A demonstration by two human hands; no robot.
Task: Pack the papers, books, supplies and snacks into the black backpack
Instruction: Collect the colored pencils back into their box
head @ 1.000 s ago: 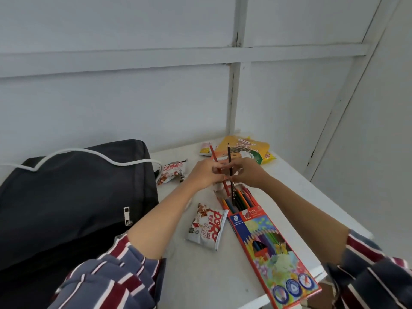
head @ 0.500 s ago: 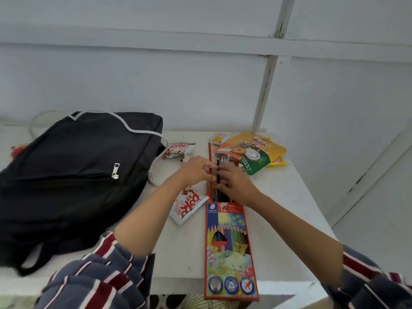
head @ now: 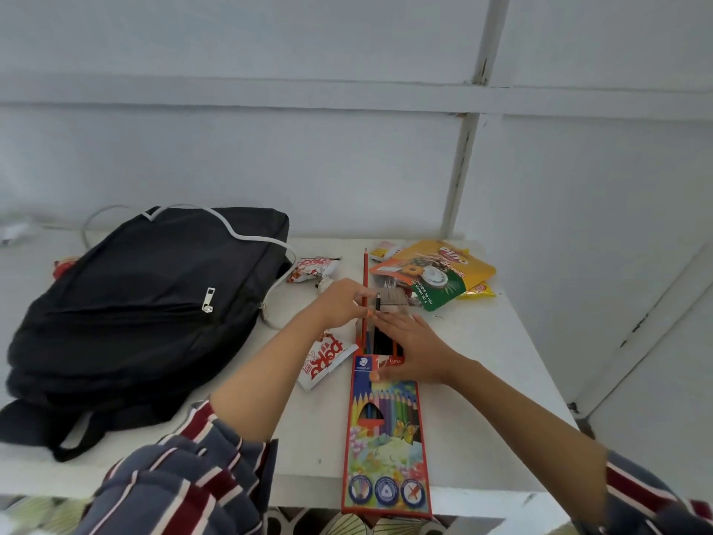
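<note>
While pinning the pencil box under the flat, open right hand, pinching a red pencil in the left hand, feeding it boxward.

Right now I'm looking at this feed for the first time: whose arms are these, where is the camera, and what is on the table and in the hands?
There is no machine here: a person wears one camera on the head, looking down at their own bare arms. The left hand pinches a red pencil standing out of the open coloured pencil box; the right hand rests flat on that box. On the white table lie the black backpack, its front pocket zipped, several snack packets, and a yellow biscuit bag.
</note>
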